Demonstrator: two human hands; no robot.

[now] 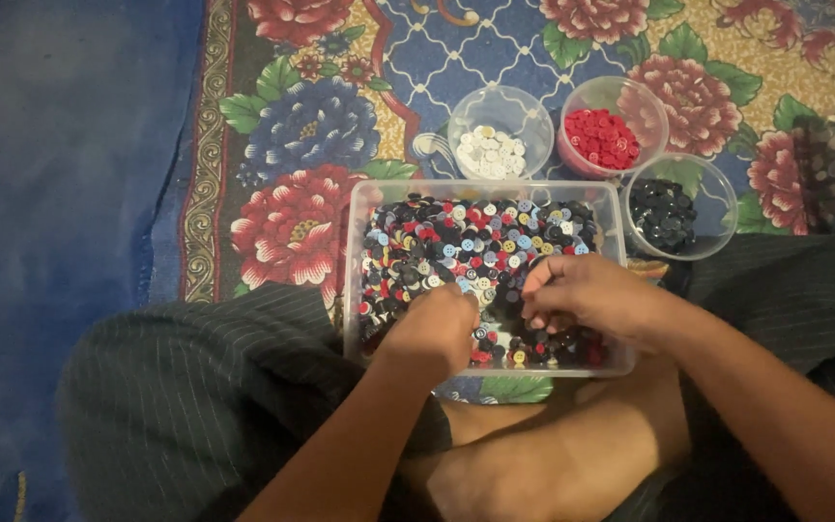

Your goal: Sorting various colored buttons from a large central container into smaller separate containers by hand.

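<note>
Seen from the head camera, both hands work inside the clear rectangular tub [359, 251] of mixed buttons [456, 242]: the left hand [434, 329] rests curled on the near-left part of the heap, its grip hidden, so I cannot tell what it holds. Just beside it, the right hand [587, 295] pinches its fingertips narrowly over dark buttons, nearer the black-button bowl [669, 208]; the red-button bowl [611, 126] and white-button bowl [500, 130] lie beyond the tub's far edge.

three round bowls [501, 108] crowding behind the tray [359, 242], open rug [292, 116] left, knees flanking
</note>
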